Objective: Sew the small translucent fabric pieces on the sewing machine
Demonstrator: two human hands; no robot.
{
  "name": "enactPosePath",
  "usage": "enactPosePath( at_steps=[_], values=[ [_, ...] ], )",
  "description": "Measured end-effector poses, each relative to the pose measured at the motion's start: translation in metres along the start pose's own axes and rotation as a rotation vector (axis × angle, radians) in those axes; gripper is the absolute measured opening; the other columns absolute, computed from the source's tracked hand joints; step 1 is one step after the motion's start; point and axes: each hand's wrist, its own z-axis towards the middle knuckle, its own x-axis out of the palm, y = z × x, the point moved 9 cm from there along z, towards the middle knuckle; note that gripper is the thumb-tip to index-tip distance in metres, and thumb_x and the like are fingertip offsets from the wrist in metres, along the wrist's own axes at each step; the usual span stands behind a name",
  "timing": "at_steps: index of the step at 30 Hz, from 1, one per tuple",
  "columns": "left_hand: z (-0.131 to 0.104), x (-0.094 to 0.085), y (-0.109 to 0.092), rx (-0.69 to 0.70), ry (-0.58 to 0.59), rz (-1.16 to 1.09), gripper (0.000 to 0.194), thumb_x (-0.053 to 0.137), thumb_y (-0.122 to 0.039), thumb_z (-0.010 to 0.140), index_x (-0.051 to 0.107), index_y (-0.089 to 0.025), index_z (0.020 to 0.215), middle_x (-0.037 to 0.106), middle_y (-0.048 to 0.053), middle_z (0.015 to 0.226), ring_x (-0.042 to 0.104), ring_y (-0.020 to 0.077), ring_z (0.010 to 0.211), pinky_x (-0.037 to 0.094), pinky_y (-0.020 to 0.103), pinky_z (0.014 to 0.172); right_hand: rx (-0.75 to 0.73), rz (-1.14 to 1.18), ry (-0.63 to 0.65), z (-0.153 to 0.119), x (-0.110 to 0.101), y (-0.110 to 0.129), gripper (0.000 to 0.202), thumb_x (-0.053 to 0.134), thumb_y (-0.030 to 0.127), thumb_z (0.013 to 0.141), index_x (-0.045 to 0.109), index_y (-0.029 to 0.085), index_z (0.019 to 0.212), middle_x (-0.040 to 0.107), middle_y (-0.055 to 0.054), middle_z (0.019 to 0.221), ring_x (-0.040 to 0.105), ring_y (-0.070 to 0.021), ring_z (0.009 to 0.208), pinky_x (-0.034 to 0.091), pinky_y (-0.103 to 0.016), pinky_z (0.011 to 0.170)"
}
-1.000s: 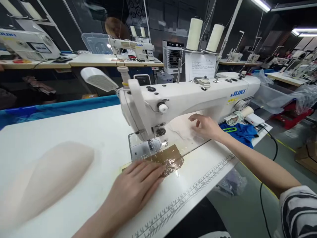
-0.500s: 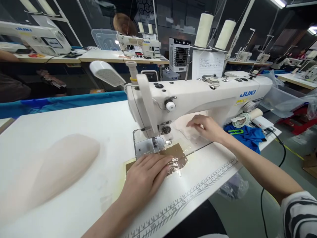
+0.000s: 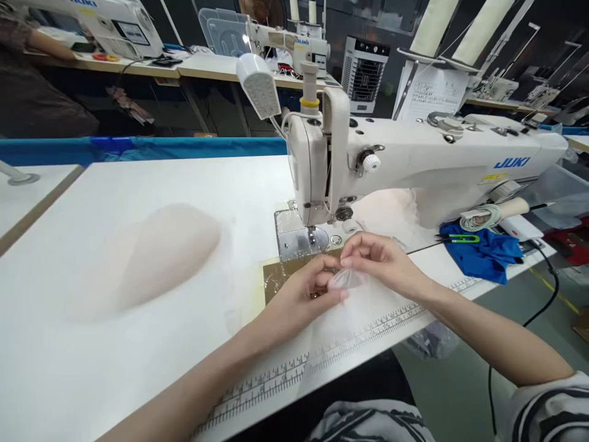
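Note:
In front of the sewing machine's needle area, a piece of sheer white fabric [image 3: 346,280] is gathered between my two hands. My right hand [image 3: 384,263] pinches its upper edge between thumb and fingertips. On the other side my left hand [image 3: 306,293] has its fingers curled about the same fabric, thumb below. Part of the fabric hangs thinly over the table front, where the printed ruler shows through. The white sewing machine [image 3: 414,147] stands just behind both hands, its needle plate [image 3: 294,240] beyond my left fingers. More pale sheer fabric [image 3: 389,209] lies beneath the machine arm.
A skin-toned sheer fabric piece [image 3: 172,258] lies on the white table at left. At right are green thread snips [image 3: 464,238] on blue cloth [image 3: 483,255] and a coil of cord [image 3: 481,218]. Another person's arm [image 3: 50,46] shows at far left.
My right hand has come from beneath the machine arm to the front, bringing sheer fabric. My left hand has lifted off the brown plate to meet it. The view has shifted.

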Motion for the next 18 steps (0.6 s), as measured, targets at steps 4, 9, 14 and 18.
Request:
enactPosePath(
  at_steps=[4, 9, 14, 18],
  values=[
    [-0.002, -0.016, 0.002, -0.017, -0.19, 0.068, 0.024, 0.05, -0.044, 0.089, 0.054, -0.022, 0.096, 0.056, -0.003, 0.062, 0.052, 0.0124, 0.056, 0.04, 0.026, 0.054, 0.079, 0.195, -0.096, -0.001, -0.004, -0.013, 0.028, 0.06, 0.047, 0.084, 0.059, 0.023, 0.098, 0.053, 0.004, 0.064, 0.049, -0.0091, 0.055, 0.042, -0.022, 0.051],
    [-0.01, -0.039, 0.002, 0.017, -0.446, 0.123, 0.023, 0.049, -0.045, 0.089, 0.053, -0.023, 0.093, 0.056, -0.003, 0.062, 0.049, 0.0121, 0.052, 0.036, 0.025, 0.049, 0.17, 0.297, 0.071, -0.011, 0.02, -0.025, 0.031, 0.071, 0.032, 0.077, 0.059, 0.019, 0.103, 0.063, -0.001, 0.085, 0.059, -0.0102, 0.069, 0.048, -0.021, 0.057],
    [-0.013, -0.043, 0.002, 0.024, -0.502, 0.142, 0.023, 0.048, -0.046, 0.089, 0.052, -0.023, 0.092, 0.051, -0.005, 0.055, 0.041, 0.0105, 0.045, 0.029, 0.024, 0.045, 0.191, 0.353, 0.083, -0.018, 0.021, -0.03, 0.017, 0.06, 0.02, 0.084, 0.064, 0.016, 0.1, 0.06, 0.002, 0.063, 0.052, -0.0061, 0.045, 0.039, -0.016, 0.041],
    [-0.013, -0.042, 0.0, 0.045, -0.509, 0.161, 0.022, 0.048, -0.045, 0.089, 0.051, -0.023, 0.089, 0.046, -0.006, 0.051, 0.037, 0.0096, 0.043, 0.027, 0.023, 0.044, 0.235, 0.398, 0.102, -0.018, 0.025, -0.032, 0.023, 0.058, 0.019, 0.084, 0.062, 0.015, 0.107, 0.062, 0.002, 0.058, 0.052, -0.0067, 0.039, 0.04, -0.015, 0.036]
  ],
)
